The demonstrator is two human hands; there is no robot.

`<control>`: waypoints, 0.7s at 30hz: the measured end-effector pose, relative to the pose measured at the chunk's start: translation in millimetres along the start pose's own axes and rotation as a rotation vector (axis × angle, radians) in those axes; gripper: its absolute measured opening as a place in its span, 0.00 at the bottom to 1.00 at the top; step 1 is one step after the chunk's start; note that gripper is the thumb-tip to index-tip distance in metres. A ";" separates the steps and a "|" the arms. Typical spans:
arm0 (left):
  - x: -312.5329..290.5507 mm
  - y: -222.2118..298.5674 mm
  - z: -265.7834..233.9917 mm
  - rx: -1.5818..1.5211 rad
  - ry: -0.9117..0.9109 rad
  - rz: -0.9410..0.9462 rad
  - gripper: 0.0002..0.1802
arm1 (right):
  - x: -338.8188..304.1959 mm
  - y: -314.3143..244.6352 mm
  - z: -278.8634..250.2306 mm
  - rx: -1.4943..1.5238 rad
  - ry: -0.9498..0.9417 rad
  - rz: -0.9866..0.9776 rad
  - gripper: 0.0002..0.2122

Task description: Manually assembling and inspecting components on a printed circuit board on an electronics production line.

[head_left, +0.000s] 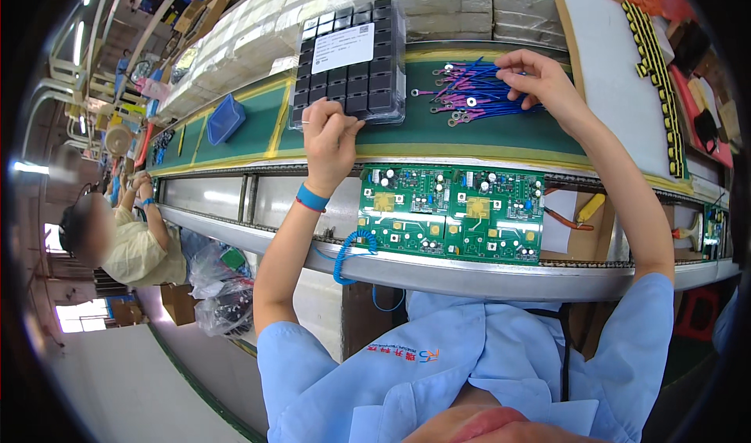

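Fingers of the left hand (328, 134) curl down at the near edge of the clear tray of black square components (350, 59), which sits on the green worktop (485, 134) just beyond the conveyor rail; they look pinched on one of the front-row pieces, though the knuckles cover the contact and it cannot be told for certain whether a part is already gripped. A clean pick here calls for lifting one piece straight up out of its pocket without dragging its neighbours or tipping the tray. Below and between the arms lies the green circuit board (452, 212), well apart from both hands, its empty positions facing up. Further right, the right hand (540, 79) rests on the bundle of blue and purple wires (477, 92) with ring terminals, its fingers closed on a few strands at the bundle's right end; separating a single lead by its insulation rather than its terminal would keep the rest from tangling. Hard to make out are the exact number of wires held, the tray's far rows under the white label, and the tools at the right edge, where fisheye bending and shadow blur the yellow-handled cutter (583, 212).
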State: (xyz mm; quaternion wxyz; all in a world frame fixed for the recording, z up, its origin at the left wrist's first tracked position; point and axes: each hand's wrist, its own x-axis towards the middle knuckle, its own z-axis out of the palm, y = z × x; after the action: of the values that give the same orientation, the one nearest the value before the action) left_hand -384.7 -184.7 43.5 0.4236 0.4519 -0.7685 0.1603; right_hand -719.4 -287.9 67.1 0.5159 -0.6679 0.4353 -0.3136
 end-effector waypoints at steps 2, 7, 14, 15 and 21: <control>-1.2 -1.9 -3.0 -0.048 0.018 -0.052 0.10 | 4.9 2.7 5.6 -0.002 -0.027 -0.008 0.14; 0.3 1.7 -1.9 -0.045 -0.027 -0.076 0.09 | 32.9 -5.2 24.8 0.022 -0.082 -0.082 0.13; 0.6 -2.7 -4.6 -0.144 -0.011 -0.138 0.09 | 126.3 -17.2 82.3 0.005 -0.053 -0.150 0.10; 0.7 -3.8 -4.6 -0.153 -0.015 -0.153 0.08 | 132.7 -21.5 88.2 -0.002 -0.025 -0.119 0.11; 2.3 -7.9 -6.0 -0.251 0.010 -0.216 0.08 | 165.2 -33.0 77.7 -0.188 -0.104 0.035 0.14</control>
State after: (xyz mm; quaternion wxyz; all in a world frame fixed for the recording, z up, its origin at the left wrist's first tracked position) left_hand -375.7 -186.4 47.7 0.4952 0.4746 -0.7275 0.0190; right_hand -573.3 -402.2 72.8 0.4781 -0.7209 0.4472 -0.2273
